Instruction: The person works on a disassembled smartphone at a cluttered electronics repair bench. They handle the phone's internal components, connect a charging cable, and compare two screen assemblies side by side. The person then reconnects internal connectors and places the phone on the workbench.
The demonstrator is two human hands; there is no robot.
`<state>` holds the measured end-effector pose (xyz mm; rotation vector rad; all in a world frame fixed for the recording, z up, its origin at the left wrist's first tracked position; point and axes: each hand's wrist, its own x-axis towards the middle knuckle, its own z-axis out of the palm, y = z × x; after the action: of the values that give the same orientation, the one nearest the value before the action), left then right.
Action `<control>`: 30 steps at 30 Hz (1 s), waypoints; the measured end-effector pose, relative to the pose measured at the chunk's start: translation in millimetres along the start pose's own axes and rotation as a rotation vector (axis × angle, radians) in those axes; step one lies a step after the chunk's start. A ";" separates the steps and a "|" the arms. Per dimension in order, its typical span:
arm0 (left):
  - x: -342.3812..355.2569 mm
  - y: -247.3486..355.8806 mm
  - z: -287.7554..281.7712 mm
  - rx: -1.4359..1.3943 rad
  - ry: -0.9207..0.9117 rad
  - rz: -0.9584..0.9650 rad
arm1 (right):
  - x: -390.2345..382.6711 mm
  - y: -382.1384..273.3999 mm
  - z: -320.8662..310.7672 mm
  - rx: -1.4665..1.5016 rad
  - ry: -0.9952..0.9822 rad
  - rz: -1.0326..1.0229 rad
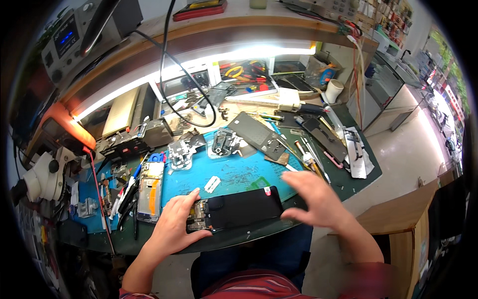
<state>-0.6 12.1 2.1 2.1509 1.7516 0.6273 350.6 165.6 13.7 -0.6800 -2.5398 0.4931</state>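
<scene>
My left hand (173,224) grips the left end of a black phone (243,208), thumb and fingers around its exposed circuit section (199,214). The phone lies lengthwise along the front of the blue work mat (184,178), with a small red-and-white sticker at its upper right. My right hand (316,199) is at the phone's right end, thumb and fingers spread apart, holding nothing. A razor blade (212,184) and a translucent green piece (258,183) lie just behind the phone. An opened phone (150,189) with an orange strip inside rests left of my left hand.
Parts trays (221,143), a dark plate (251,132) and loose tools (308,159) crowd the back and right. A microscope (40,182) and orange lamp (69,127) stand left. A black cable loop (204,122) hangs overhead; a wooden cabinet (393,204) is right of the bench.
</scene>
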 end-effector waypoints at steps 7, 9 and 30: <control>3.6 -8.6 4.3 0.034 0.060 0.090 | 39.1 -16.8 41.0 0.024 -0.219 -0.156; 5.7 -7.8 6.2 0.055 0.080 0.091 | 43.8 -16.0 41.7 0.034 -0.178 -0.145; -5.7 -27.2 17.0 -0.059 0.246 0.097 | -12.1 44.9 -6.4 -0.215 0.314 0.569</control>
<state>-16.0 13.1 -26.6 2.2075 1.7281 0.9930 380.1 197.0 -5.1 -1.4524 -2.0989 0.2628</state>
